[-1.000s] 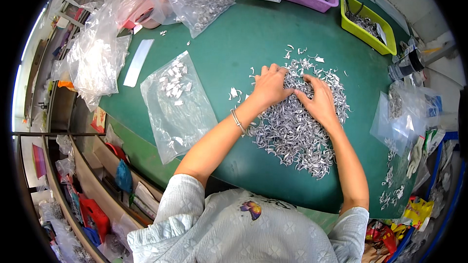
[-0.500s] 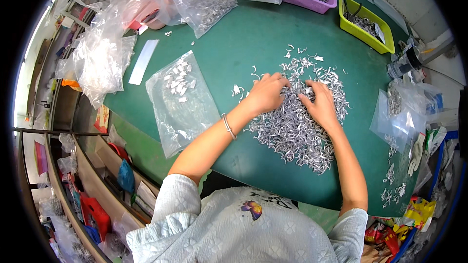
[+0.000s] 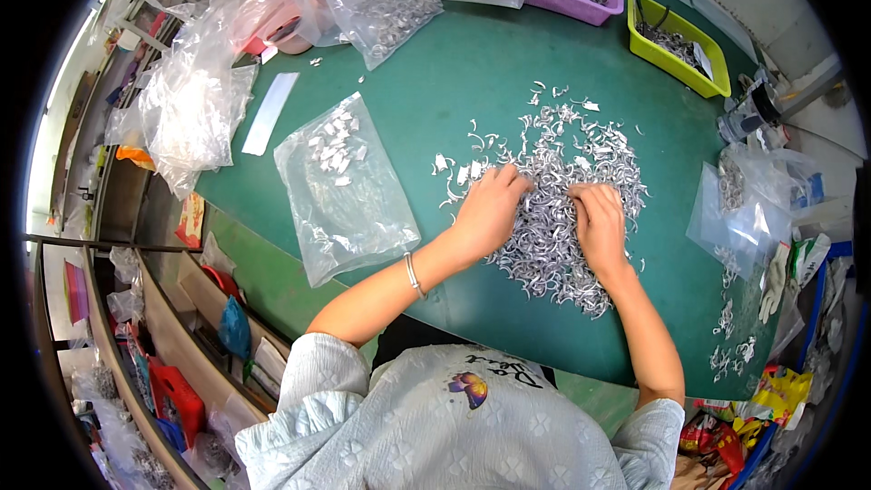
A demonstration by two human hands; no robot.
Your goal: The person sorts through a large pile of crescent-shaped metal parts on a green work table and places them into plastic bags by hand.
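Note:
A broad heap of small curved silvery metal pieces (image 3: 553,259) lies on the green table, with loose ones scattered at its far edge. My left hand (image 3: 493,207), a bangle on its wrist, rests at the heap's left side, fingers bent and closed down among the pieces. On the right side, my right hand (image 3: 600,220) has its fingers curled together with the tips on the heap. Whatever either hand pinches is hidden by the fingers. Left of the heap, a clear plastic bag (image 3: 349,218) lies flat with several small white pieces (image 3: 336,150) on it.
A purple basket (image 3: 581,6) and a yellow-green basket (image 3: 680,63) of metal parts stand at the far right. Clear bags (image 3: 195,109) crowd the far left beside a white strip (image 3: 269,113). Another plastic bag (image 3: 739,218) lies along the right edge, near a glove (image 3: 774,283).
Both hands have drawn nearer to me over the heap, and the right hand's fingers have curled in. More white pieces now show at the heap's far left.

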